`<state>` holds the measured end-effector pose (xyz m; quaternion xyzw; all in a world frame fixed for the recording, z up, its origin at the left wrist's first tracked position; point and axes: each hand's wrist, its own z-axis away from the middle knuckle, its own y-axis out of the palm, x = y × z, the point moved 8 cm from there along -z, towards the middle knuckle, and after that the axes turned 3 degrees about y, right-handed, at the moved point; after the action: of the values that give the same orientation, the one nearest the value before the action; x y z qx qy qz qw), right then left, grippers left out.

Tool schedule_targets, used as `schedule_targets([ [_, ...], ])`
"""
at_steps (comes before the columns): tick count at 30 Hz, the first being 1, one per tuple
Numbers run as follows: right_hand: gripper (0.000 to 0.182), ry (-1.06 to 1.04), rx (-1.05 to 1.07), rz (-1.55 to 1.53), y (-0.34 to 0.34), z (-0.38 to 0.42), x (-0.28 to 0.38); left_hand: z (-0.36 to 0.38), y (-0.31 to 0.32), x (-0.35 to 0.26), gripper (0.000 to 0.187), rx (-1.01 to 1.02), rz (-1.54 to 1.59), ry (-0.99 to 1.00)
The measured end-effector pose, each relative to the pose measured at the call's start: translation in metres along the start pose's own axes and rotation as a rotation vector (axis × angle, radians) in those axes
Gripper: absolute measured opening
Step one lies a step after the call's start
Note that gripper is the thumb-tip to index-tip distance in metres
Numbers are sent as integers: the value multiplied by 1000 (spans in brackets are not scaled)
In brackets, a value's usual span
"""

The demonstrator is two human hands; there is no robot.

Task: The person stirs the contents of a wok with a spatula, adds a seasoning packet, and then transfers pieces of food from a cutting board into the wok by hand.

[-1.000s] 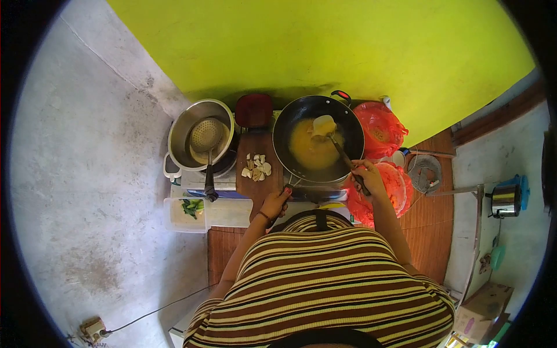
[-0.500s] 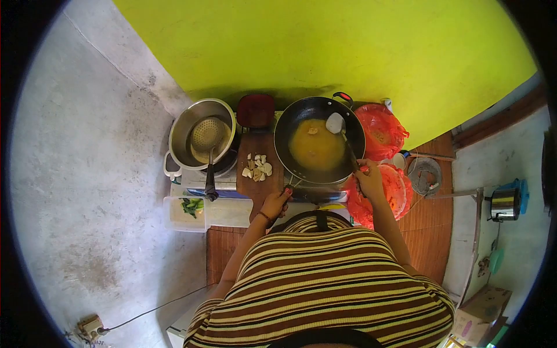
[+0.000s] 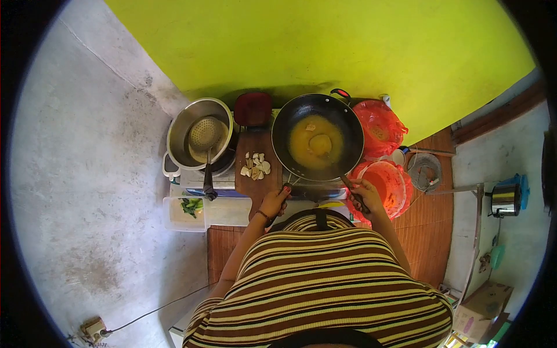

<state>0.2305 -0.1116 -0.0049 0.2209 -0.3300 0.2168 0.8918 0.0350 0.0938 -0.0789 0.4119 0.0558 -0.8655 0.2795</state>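
My left hand (image 3: 273,202) is closed around the long handle of a black wok (image 3: 284,152). Yellowish-brown liquid (image 3: 299,145) fills the bottom of the wok, with a small lump in it. In my right hand (image 3: 366,198) is the dark handle of a wok spatula (image 3: 348,184). Its rounded head (image 3: 319,145) dips into the liquid, partly hidden. Left of the wok, a wooden cutting board (image 3: 252,186) carries several pale chopped pieces (image 3: 256,166), which look like garlic.
A steel pot (image 3: 176,145) holding a perforated skimmer (image 3: 204,134) stands to the left. Below it, a clear container (image 3: 174,216) has green leaves in it. Red plastic-lined containers (image 3: 380,129) (image 3: 406,188) sit at the right. A dark red container (image 3: 253,109) stands behind the board.
The spatula's head has moved from the wok's upper right side down into the liquid at its middle. My right hand has shifted slightly lower, toward my body. My left hand keeps its hold.
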Motion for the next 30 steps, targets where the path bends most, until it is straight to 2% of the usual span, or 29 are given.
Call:
schedule_targets([
  [5,30,0,23,49,4,17,4,-1,-1,2,38,-13,-28,3],
  [11,35,-118,80,164,11,30,17,-2,0,1,45,21,-28,12],
  [14,37,-181,-11,359,11,33,22,-2,-1,1,44,19,-49,1],
  [20,38,-275,-13,501,15,31,27,-1,-1,-2,41,-9,-89,8],
  [30,38,-306,-107,442,8,11,25,-3,0,2,39,8,-25,5],
])
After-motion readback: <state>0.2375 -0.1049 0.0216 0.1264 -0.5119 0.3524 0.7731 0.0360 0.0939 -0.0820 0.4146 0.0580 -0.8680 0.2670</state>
